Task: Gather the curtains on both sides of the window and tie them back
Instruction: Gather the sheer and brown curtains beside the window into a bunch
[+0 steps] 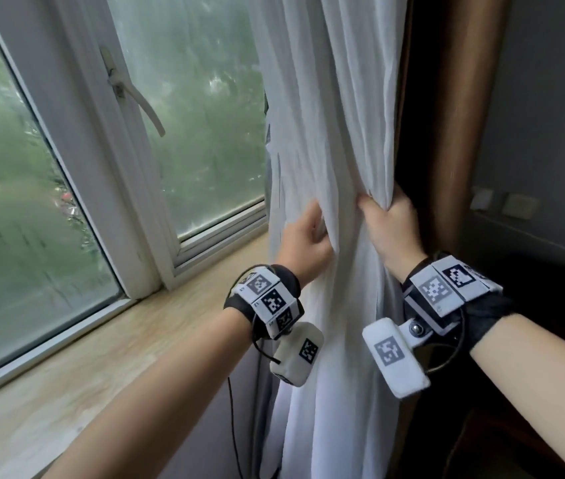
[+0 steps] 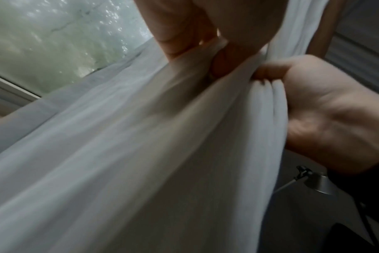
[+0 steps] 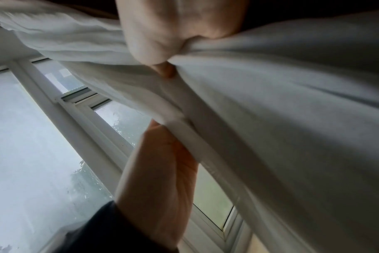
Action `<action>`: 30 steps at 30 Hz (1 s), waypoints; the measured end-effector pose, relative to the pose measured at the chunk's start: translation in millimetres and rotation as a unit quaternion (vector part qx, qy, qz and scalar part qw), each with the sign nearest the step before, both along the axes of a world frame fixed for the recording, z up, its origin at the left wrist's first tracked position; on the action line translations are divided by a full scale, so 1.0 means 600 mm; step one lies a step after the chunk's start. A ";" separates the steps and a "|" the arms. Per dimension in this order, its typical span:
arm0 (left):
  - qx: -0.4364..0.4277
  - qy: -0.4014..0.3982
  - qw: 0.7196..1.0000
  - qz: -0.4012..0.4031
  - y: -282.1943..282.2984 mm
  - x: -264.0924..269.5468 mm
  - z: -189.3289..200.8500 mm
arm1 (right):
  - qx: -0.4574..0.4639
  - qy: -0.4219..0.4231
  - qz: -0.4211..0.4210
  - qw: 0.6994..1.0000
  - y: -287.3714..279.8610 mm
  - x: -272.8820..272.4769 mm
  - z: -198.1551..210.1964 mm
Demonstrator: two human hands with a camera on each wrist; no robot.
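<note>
Pale wooden windowsill (image 1: 108,354) below window frame, white curtain (image 1: 329,133) hanging past its end

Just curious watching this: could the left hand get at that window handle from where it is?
Probably yes: nothing lies between the left hand and the window handle, but it grips the white curtain.

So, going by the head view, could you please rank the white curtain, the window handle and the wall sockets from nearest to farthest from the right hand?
1. white curtain: gripped in the right hand.
2. wall sockets: to its right, on the dark wall.
3. window handle: far left and higher, on the window frame.
</note>
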State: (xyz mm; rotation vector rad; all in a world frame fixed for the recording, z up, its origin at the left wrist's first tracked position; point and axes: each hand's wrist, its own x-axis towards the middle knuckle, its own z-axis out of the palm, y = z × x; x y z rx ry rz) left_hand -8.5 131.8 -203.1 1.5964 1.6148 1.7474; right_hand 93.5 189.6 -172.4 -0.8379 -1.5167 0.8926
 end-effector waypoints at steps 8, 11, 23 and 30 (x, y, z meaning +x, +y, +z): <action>-0.149 -0.044 0.975 -0.157 -0.015 0.023 0.029 | -0.007 -0.004 0.099 0.995 -0.012 -0.008 0.015; -0.194 -0.026 0.967 -0.162 -0.008 0.033 0.036 | -0.018 -0.031 0.053 0.998 -0.001 -0.010 0.024; -0.232 -0.028 0.947 -0.219 -0.002 0.011 0.005 | -0.050 -0.017 -0.091 0.994 0.050 0.004 0.036; -0.163 -0.087 0.981 -0.063 0.031 -0.068 -0.001 | -0.046 -0.016 -0.140 0.989 0.073 0.002 0.037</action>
